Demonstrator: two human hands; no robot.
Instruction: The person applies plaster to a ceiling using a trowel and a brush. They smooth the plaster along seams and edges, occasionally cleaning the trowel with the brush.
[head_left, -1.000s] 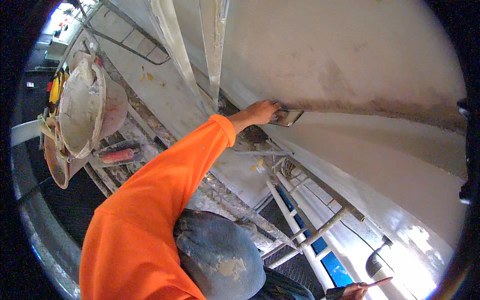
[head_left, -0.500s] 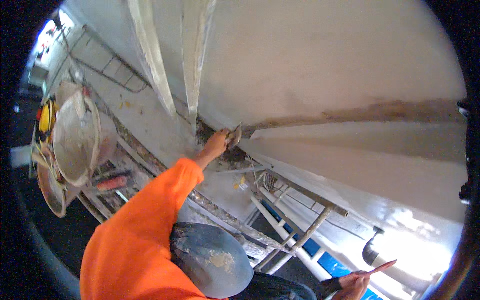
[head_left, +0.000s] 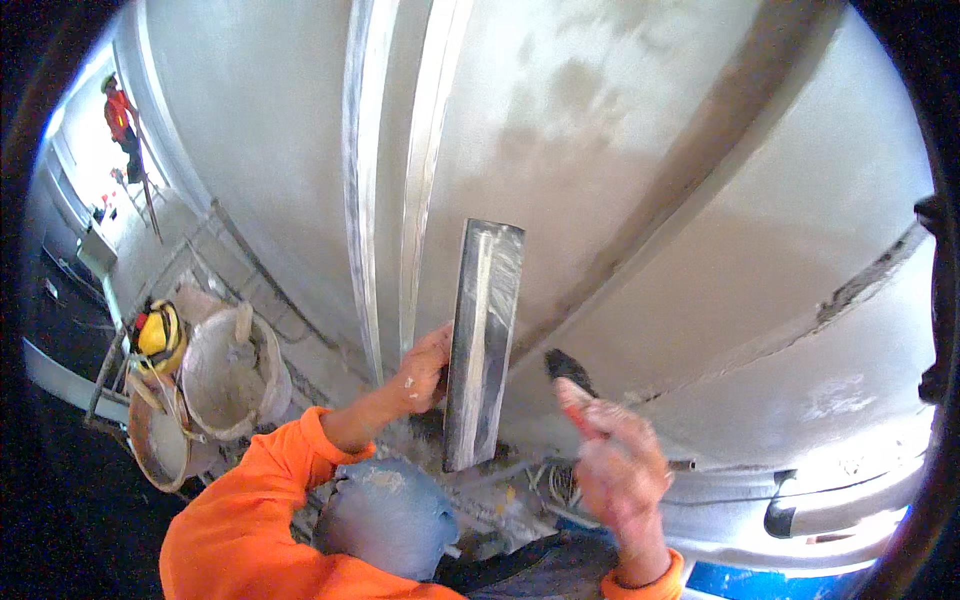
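Note:
My left hand (head_left: 425, 372) is closed on a long rectangular plastering trowel (head_left: 487, 340), held upright in front of the wall. Its grey blade is smeared with pale streaks, and my fingers are partly hidden behind it. To its right, my right hand (head_left: 622, 455) grips a small tool (head_left: 572, 375) with a red handle and a dark end; its exact kind cannot be made out. The dark end points toward the trowel but stays apart from it. Behind both tools, the plastered wall (head_left: 600, 190) shows damp brown patches and a dark band along a bend.
Two mortar-stained buckets (head_left: 232, 375) stand at the left, with a yellow and black object (head_left: 160, 335) beside them. Two pale straight strips (head_left: 425, 180) run up the wall. A metal rail (head_left: 265, 285) crosses the left side. Far left, a person (head_left: 122, 125) in an orange vest is raised up.
My left hand has lifted the trowel away from the wall's low corner and turned its long blade upright. My right hand has come up from the lower right toward it with the red-handled tool.

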